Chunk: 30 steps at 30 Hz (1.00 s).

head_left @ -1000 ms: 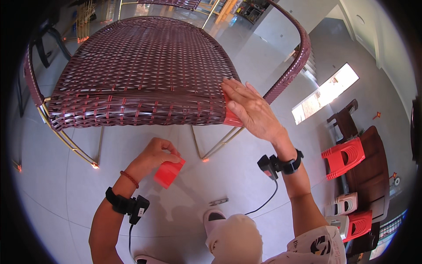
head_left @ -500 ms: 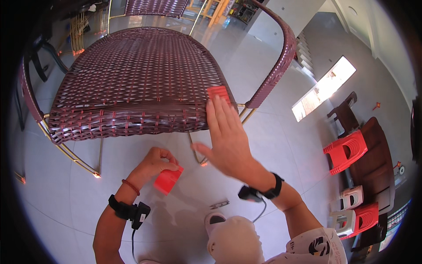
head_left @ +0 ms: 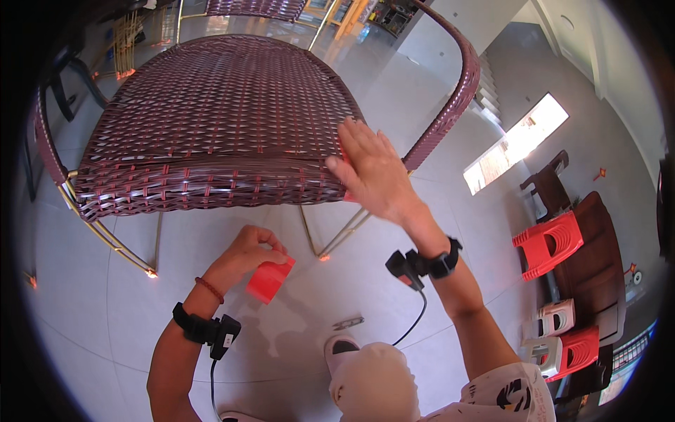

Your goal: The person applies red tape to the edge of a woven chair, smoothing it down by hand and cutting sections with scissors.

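A woven dark red wicker armchair [head_left: 225,105] with thin gold-coloured metal legs stands in front of me. My right hand [head_left: 374,167] lies stretched out against the right front corner of its seat, palm down. Slivers of a red patch [head_left: 349,197] show at the edge of that hand, most of it covered. Below the seat's front edge, my left hand [head_left: 247,250] pinches a glossy red strip [head_left: 269,281] by its upper end. The strip hangs down, slightly curved, apart from the chair.
On the grey tiled floor near my shoe lies a small metal tool [head_left: 348,323]. Stacked red stools [head_left: 550,245], white stools [head_left: 556,318] and dark wooden furniture [head_left: 598,260] stand at the right. Another woven chair [head_left: 256,8] is behind.
My right hand has slid right and turned its fingers leftward over the seat corner, covering most of the red patch. My left hand with the strip has hardly moved.
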Tool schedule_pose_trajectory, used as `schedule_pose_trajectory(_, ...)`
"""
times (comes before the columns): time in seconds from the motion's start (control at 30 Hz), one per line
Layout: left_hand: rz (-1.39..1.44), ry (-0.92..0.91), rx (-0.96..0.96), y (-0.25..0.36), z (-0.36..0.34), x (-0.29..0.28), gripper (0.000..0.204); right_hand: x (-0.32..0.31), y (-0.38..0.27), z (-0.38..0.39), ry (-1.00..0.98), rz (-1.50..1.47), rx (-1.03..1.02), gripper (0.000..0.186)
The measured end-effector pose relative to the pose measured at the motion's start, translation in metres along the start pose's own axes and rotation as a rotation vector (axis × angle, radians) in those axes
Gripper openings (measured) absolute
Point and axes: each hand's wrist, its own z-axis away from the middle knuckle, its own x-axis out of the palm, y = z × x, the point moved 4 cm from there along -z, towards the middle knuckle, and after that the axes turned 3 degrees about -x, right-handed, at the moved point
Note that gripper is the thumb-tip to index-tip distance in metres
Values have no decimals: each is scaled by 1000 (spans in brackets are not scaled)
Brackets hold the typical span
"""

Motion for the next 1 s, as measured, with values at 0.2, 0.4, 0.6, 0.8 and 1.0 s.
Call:
schedule_pose_trajectory(0.2,36,32,-26,1,3,-7,16,0,-45,51,86,0,-44,78)
schedule_pose_trajectory(0.4,-13,24,-11,-10,0,-9,17,-13,-26,39,44,-67,-70,66)
schedule_pose_trajectory(0.6,19,-1,-30,-6,-2,-2,17,-15,5,4,-100,-95,-61,60)
schedule_pose_trajectory(0.8,-8,30,-9,-1,8,-9,17,-4,13,-15,-45,-37,-16,68)
schedule_pose_trajectory(1.0,-22,39,32,18,11,-3,15,-11,47,-32,-105,-633,329,70)
